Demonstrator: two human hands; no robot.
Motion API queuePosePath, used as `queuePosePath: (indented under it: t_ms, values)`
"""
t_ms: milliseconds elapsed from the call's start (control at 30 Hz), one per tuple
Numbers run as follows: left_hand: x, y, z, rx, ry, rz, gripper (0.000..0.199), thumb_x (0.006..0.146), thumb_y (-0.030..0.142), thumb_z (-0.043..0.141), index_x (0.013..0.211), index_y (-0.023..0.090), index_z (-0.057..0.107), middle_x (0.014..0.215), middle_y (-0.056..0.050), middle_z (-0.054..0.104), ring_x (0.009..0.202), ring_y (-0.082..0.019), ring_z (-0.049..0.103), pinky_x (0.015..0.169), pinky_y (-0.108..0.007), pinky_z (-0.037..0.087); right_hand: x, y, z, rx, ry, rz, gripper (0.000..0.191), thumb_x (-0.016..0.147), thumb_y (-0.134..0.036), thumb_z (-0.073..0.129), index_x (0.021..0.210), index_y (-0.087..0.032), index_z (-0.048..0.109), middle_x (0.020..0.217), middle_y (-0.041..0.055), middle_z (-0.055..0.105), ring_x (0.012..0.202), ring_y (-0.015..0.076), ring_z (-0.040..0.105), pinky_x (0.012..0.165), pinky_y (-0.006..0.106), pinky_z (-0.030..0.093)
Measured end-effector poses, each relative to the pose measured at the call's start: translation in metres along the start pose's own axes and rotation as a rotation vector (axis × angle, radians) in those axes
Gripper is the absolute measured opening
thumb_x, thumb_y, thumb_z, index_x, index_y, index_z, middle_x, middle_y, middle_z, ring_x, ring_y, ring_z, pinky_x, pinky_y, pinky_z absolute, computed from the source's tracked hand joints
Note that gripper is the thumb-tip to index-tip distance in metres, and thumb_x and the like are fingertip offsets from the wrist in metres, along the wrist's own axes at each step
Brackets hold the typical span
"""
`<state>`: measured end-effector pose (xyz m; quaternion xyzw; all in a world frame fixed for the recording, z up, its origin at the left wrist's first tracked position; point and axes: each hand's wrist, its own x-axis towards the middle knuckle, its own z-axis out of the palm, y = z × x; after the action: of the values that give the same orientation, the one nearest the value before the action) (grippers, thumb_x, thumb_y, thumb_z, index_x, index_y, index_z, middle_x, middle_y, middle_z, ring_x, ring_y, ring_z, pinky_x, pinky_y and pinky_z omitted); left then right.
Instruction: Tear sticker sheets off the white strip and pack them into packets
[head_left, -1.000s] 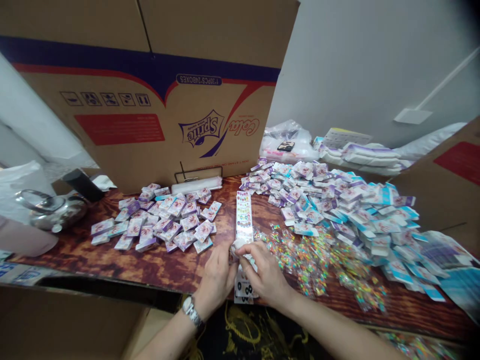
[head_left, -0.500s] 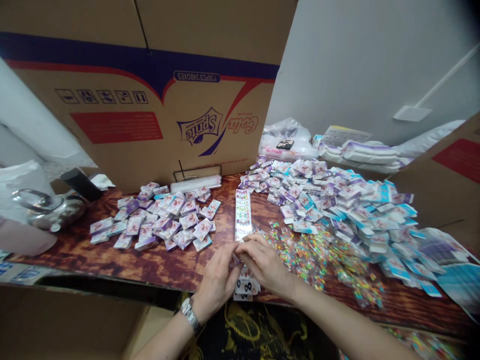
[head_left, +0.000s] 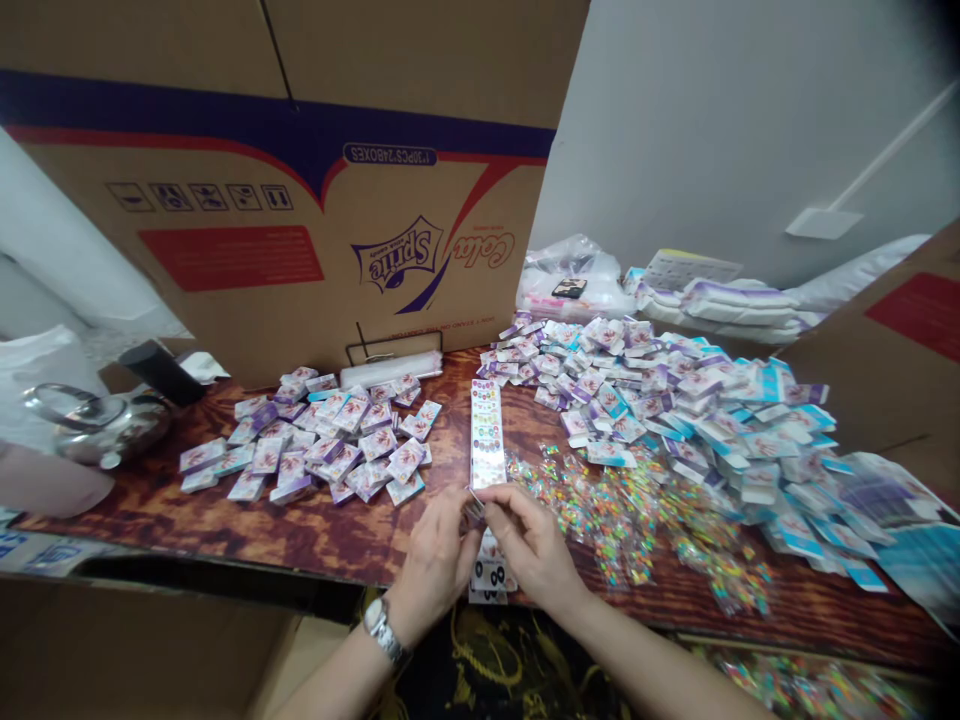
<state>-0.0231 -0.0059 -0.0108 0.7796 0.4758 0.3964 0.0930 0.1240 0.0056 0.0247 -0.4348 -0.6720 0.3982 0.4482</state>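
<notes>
- Left hand (head_left: 435, 565) and right hand (head_left: 531, 545) are close together, fingers (head_left: 504, 505) pinched narrow on a small clear piece (head_left: 474, 505), too small to make out properly
- That piece sits at the near end of a long sticker strip (head_left: 487, 435) lying on the desk (head_left: 150, 490), with black-and-white printed cards (head_left: 489, 568) under the hands
- Metal watch (head_left: 382, 630) on the left wrist
- Tiny bags of colourful bits (head_left: 604, 520) just right of the right hand
- Purple-and-white packets (head_left: 311, 435) piled left, bigger purple-and-teal pile (head_left: 675, 410) right
- Carton (head_left: 300, 240) behind, printed upside down: "Cola Sprite", "1*30PCS*24BOXES"

A packing storeroom: cardboard cartons (head_left: 285, 230) around a wood-grain table (head_left: 135, 485) heaped with small packets (head_left: 675, 410)
</notes>
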Motion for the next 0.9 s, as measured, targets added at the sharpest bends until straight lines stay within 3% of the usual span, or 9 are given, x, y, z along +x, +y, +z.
queuePosePath:
  t_ms: [167, 400, 667, 900]
  values:
    - [-0.004, 0.000, 0.005, 0.020, 0.033, -0.023, 0.041, 0.083, 0.010, 0.045, 0.124, 0.013, 0.038, 0.112, -0.015, 0.058, 0.104, -0.022, 0.057, 0.089, -0.036, 0.049, 0.005, 0.000, 0.001, 0.048, 0.027, 0.081, 0.014, 0.087, -0.027, 0.053, 0.095, -0.020, 0.063, 0.088, 0.0026, 0.064, 0.080, 0.0148, 0.061, 0.071, 0.025, 0.048]
    - [-0.004, 0.000, 0.006, 0.037, 0.049, -0.068, 0.042, 0.082, 0.011, 0.045, 0.124, 0.011, 0.039, 0.110, -0.015, 0.059, 0.101, -0.022, 0.059, 0.085, -0.034, 0.051, 0.011, -0.007, -0.001, -0.195, 0.004, -0.013, 0.014, 0.084, -0.016, 0.053, 0.093, -0.020, 0.063, 0.085, 0.0014, 0.064, 0.078, 0.0142, 0.059, 0.071, 0.025, 0.045]
    - [-0.007, -0.005, 0.010, 0.048, 0.085, -0.099, 0.042, 0.083, 0.016, 0.047, 0.124, 0.010, 0.036, 0.106, -0.016, 0.061, 0.096, -0.022, 0.063, 0.080, -0.033, 0.054, 0.016, -0.012, -0.003, -0.280, -0.035, -0.053, 0.016, 0.080, -0.011, 0.053, 0.088, -0.021, 0.063, 0.081, 0.0014, 0.062, 0.077, 0.0151, 0.058, 0.069, 0.026, 0.044]
    - [-0.008, -0.005, 0.010, 0.134, 0.100, -0.057, 0.057, 0.087, 0.017, 0.045, 0.137, 0.008, 0.022, 0.124, -0.021, 0.053, 0.114, -0.025, 0.055, 0.090, -0.035, 0.050, 0.017, -0.011, 0.000, -0.310, -0.019, -0.087, 0.019, 0.077, -0.007, 0.052, 0.087, -0.020, 0.062, 0.082, 0.0016, 0.060, 0.078, 0.0153, 0.058, 0.070, 0.026, 0.044]
